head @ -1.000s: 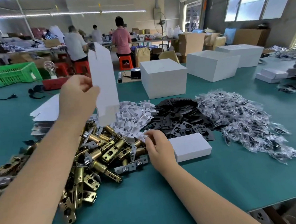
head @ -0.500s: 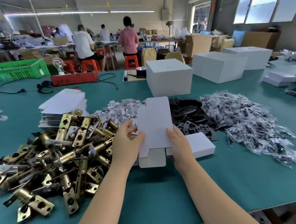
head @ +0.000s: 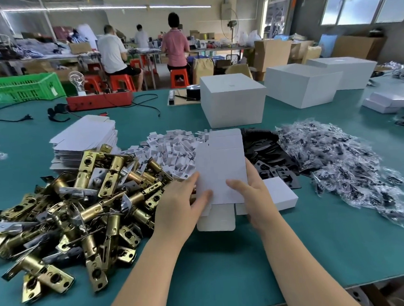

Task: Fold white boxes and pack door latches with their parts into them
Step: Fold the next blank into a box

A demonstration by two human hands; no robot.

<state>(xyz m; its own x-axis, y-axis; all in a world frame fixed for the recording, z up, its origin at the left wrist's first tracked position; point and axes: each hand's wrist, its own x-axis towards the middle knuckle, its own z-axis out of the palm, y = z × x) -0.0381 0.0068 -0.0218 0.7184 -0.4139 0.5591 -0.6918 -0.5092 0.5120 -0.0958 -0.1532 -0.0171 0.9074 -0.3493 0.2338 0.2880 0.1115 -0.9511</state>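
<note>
- Green table (head: 226, 280) in a workshop carries a pile of brass latches (head: 82, 206) at left and bagged parts (head: 349, 168) at right.
- Left hand (head: 178, 205) and right hand (head: 252, 192) pinch a flat box blank (head: 220, 170) by its two sides, above the table.
- Folded box (head: 280, 193) lies just beside the right hand.

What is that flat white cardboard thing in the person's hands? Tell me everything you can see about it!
The flat white box blank is thin plain cardboard, not yet folded up. It has rounded flaps at its far end and a tuck flap hanging at its near end, with faint crease lines across it. It is held upright, tilted away, above the green table. The left hand grips its left edge and the right hand its right edge, thumbs on the front.
</note>
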